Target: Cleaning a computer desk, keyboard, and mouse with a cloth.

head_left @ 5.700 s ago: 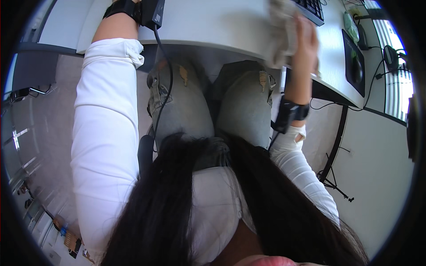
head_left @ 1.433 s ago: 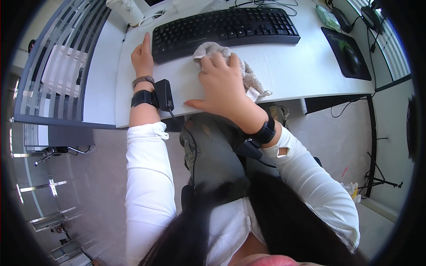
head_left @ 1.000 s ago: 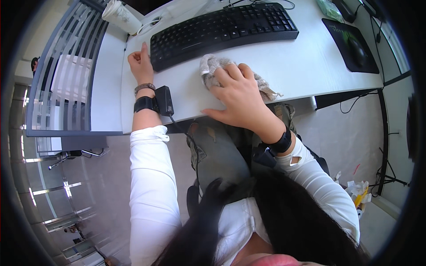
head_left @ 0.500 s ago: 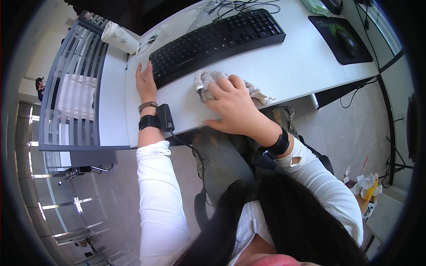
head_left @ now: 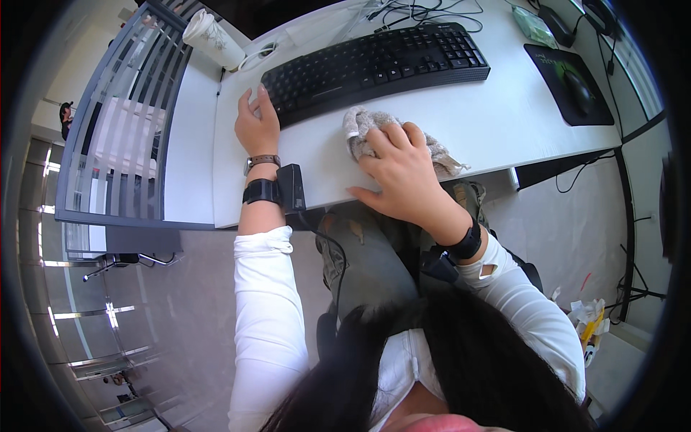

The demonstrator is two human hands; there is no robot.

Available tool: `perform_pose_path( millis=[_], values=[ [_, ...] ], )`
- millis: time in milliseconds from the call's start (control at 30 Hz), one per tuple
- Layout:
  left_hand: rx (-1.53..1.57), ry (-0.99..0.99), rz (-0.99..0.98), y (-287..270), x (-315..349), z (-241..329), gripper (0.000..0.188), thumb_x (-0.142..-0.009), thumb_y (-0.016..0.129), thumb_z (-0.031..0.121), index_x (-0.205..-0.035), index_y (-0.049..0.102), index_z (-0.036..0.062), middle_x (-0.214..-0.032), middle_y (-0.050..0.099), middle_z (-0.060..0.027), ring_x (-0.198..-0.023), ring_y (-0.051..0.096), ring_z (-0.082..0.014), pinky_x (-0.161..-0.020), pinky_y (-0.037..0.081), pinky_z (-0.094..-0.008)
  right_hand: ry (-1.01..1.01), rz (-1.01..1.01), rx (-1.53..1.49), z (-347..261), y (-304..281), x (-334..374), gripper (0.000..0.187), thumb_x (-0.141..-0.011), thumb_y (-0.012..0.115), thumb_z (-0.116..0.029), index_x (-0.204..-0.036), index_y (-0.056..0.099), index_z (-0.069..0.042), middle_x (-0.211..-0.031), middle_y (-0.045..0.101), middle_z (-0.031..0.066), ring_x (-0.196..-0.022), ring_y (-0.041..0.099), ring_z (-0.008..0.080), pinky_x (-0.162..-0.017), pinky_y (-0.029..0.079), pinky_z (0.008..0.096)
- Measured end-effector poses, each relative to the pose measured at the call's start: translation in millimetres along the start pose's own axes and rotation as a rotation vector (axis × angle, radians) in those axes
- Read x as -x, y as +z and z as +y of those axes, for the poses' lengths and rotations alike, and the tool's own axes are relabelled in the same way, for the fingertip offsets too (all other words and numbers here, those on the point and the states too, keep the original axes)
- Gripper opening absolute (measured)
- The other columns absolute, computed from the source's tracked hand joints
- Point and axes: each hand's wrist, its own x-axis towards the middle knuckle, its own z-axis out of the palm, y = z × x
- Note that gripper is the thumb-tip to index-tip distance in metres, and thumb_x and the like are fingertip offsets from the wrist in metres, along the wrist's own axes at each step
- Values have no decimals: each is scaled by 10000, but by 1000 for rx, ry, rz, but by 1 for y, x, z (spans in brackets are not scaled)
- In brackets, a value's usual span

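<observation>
My right hand [head_left: 403, 173] is closed over a crumpled grey-beige cloth [head_left: 365, 124] and presses it on the white desk near its front edge. The thumb sticks out to the left, and the palm hides part of the cloth. At the left end of the black keyboard [head_left: 374, 68] is my left hand [head_left: 257, 133], its fingers stretched out and parted, with nothing seen in them. The fingertips are close against the keyboard's side; whether they touch it I cannot tell. A bracelet and a black strap with a small box [head_left: 291, 187] are on my left wrist.
A white cup [head_left: 214, 42] stands at the back left beside a slatted divider [head_left: 115, 144]. Loose black cables [head_left: 425, 11] lie behind the keyboard. On the right are a mouse [head_left: 576, 90] on a black mouse pad [head_left: 545, 65] and a green packet [head_left: 534, 27].
The whole view has shifted and turned slightly. My left hand's fingers are a little more bent beside the keyboard. My right hand keeps its hold on the cloth in nearly the same place.
</observation>
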Motion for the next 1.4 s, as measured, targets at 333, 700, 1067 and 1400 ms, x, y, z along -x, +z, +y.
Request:
perform_pose_path(
  millis=[333, 700, 1067, 1400],
  values=[
    [-34, 23, -18, -1, 0, 7, 546, -890, 558, 541, -1108, 638, 47, -812, 728, -123, -745, 695, -296, -699, 525, -354, 44, -46, 41, -5, 0, -5, 320, -657, 752, -383, -771, 702, -89, -960, 533, 63, -974, 472, 251, -891, 361, 433],
    [81, 79, -100, -3, 3, 7, 525, -852, 613, 543, -1118, 660, 94, -841, 735, -93, -798, 702, -276, -713, 526, -339, 62, 13, 60, -8, 6, -8, 310, -664, 753, -380, -710, 676, -83, -907, 521, 65, -959, 477, 265, -881, 344, 423],
    [168, 161, -239, -3, 3, 7, 603, -783, 689, 547, -1182, 648, 98, -917, 728, -137, -873, 703, -273, -776, 526, -326, 81, -1, 70, -9, 8, -9, 310, -655, 762, -377, -716, 673, -87, -918, 524, 60, -967, 477, 263, -879, 342, 422],
    [332, 154, -395, 2, 11, 16, 721, -772, 691, 560, -1296, 578, 78, -1066, 675, -252, -1052, 659, -325, -894, 497, -357, 85, 7, 78, -11, 8, -9, 313, -640, 763, -371, -704, 663, -82, -913, 522, 61, -955, 480, 268, -868, 349, 420]
  ],
)
